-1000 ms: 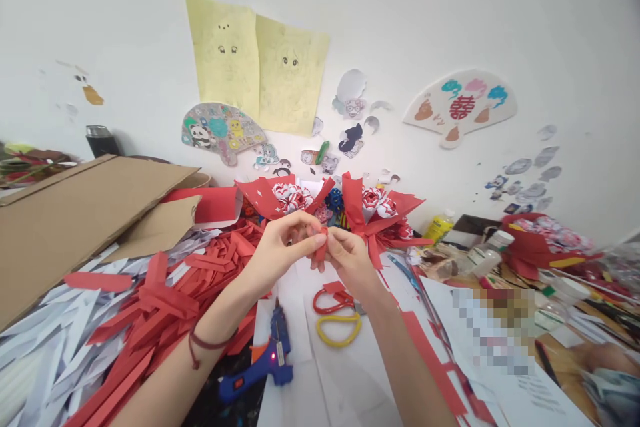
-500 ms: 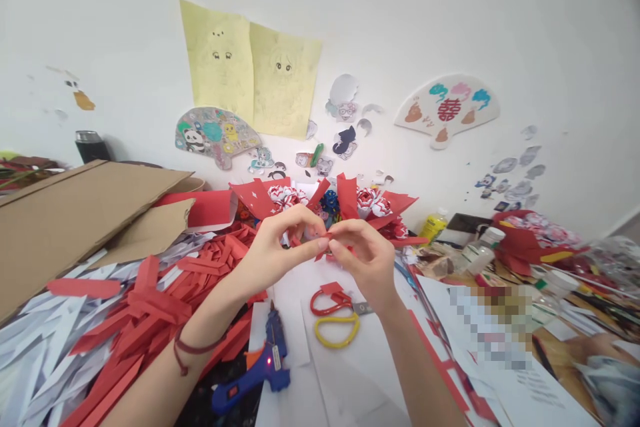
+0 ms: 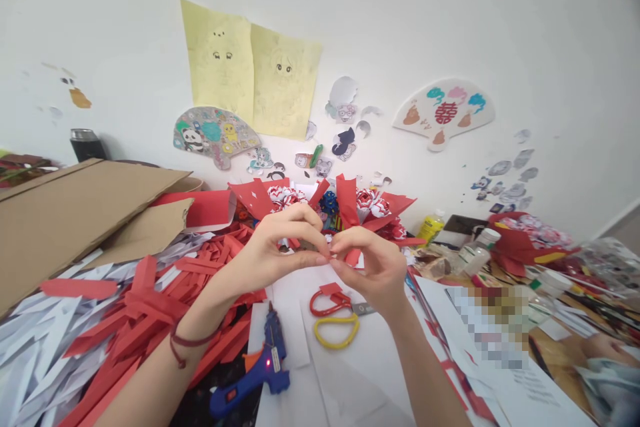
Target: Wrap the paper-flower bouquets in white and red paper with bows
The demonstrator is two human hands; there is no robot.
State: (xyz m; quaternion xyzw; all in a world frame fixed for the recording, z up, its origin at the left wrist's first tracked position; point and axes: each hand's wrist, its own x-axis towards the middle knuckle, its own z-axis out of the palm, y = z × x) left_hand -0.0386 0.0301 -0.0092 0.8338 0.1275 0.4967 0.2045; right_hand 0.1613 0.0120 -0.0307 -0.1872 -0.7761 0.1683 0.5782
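My left hand is raised over the middle of the table, thumb and fingertips pinched together. Opposite it, my right hand pinches at the same spot, and the fingertips of both hands meet. Between them is a small piece of red paper, mostly hidden by the fingers. Below lie scissors with one red and one yellow handle, on white paper. A blue hot glue gun, its small light glowing, rests left of the scissors.
Piles of red paper strips and white paper strips cover the left side, near cardboard. Red-wrapped paper flower bouquets stand against the wall. Bottles, printed sheets and another person's hand are at right.
Both hands have come slightly lower, and my right hand has shifted a little to the right. The fingertips are still together. The glue gun and scissors have stayed put.
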